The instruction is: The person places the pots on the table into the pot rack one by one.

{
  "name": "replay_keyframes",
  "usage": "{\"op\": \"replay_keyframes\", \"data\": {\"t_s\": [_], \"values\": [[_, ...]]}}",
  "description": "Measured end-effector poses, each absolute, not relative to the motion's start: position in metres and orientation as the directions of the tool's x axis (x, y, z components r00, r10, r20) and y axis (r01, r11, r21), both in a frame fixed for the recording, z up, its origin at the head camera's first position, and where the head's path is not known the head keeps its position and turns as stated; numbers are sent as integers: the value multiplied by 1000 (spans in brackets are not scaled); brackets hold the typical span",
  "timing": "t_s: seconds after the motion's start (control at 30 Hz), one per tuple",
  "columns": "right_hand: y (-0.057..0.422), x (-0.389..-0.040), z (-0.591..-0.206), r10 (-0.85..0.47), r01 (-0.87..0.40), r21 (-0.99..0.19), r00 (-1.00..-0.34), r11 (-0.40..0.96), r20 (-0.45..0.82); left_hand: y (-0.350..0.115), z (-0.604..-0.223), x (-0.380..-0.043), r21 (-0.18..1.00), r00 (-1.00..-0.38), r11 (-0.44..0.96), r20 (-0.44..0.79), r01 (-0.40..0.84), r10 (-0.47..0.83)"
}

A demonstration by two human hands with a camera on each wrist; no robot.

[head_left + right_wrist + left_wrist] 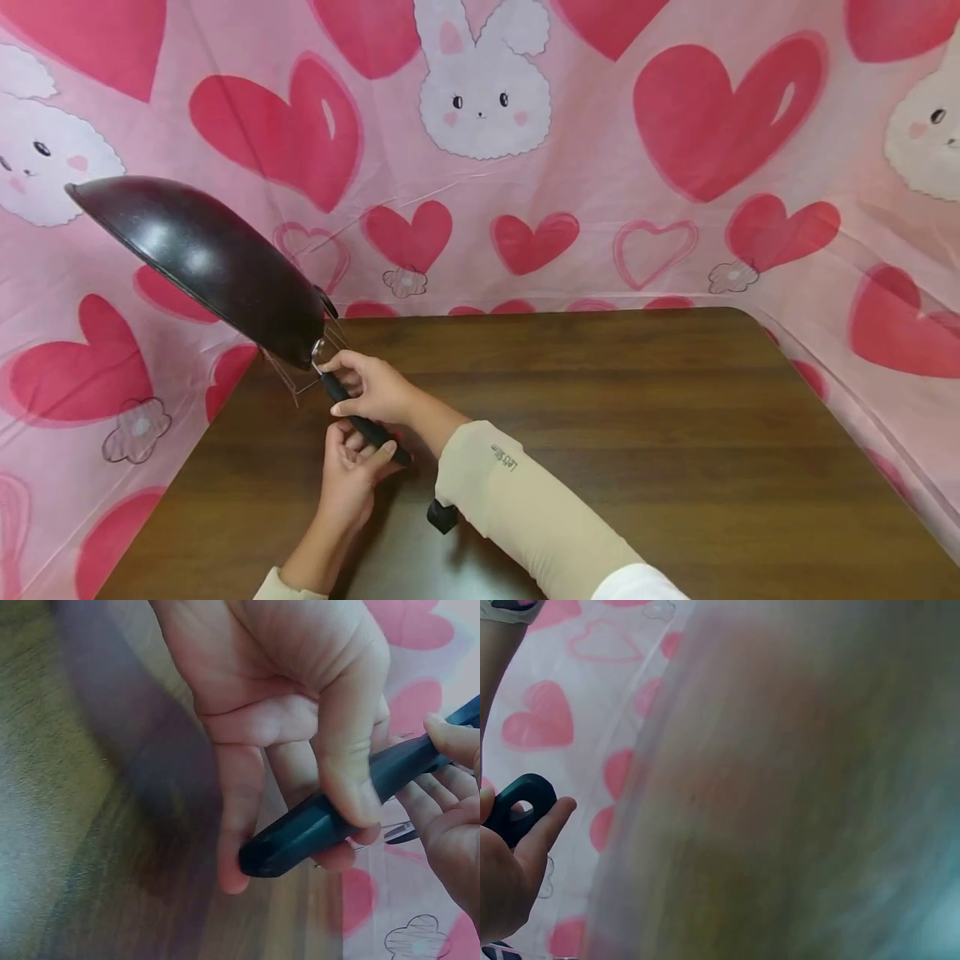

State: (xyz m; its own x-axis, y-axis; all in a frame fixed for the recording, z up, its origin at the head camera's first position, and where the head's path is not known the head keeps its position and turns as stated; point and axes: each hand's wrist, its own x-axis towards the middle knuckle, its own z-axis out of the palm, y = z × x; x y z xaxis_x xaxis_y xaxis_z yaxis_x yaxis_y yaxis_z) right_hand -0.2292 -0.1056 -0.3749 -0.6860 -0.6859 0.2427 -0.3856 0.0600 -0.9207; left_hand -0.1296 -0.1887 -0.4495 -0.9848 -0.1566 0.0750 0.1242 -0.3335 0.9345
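A black wok (213, 262) is held up in the air at the left in the head view, tilted, its rounded underside showing. My right hand (386, 390) holds its black handle (367, 427) close to the metal joint. At the handle's far end my left hand (347, 483) pinches it between thumb and fingers. The left wrist view has my left hand (506, 877) at its left edge, around the handle's end (538, 787), which has a hanging hole. In the right wrist view my left hand (285, 682) is large, with part of my right hand (459, 825) at the edge.
Thin metal wires (283, 375) show beside and behind the wok near the table's back left; what they belong to is mostly hidden. The brown wooden table (637, 417) stretches to the right. A pink curtain with hearts and rabbits (600, 125) hangs behind it and at both sides.
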Motion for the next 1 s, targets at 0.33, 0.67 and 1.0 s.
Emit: {"op": "replay_keyframes", "data": {"t_s": [0.33,0.67,1.0], "values": [[-109,-226,-385,-676,-328,-942,-711,74,195,-191,-456,-122,925,-991,-362,85,118,-106],[-108,-226,-407,-660,-221,-975,-734,10,160,-190,-464,-118,914,-997,-398,52,71,-58],[-108,-228,-416,-659,-105,-992,-742,-64,121,-193,-466,-121,937,-992,-349,-39,5,-118]]}}
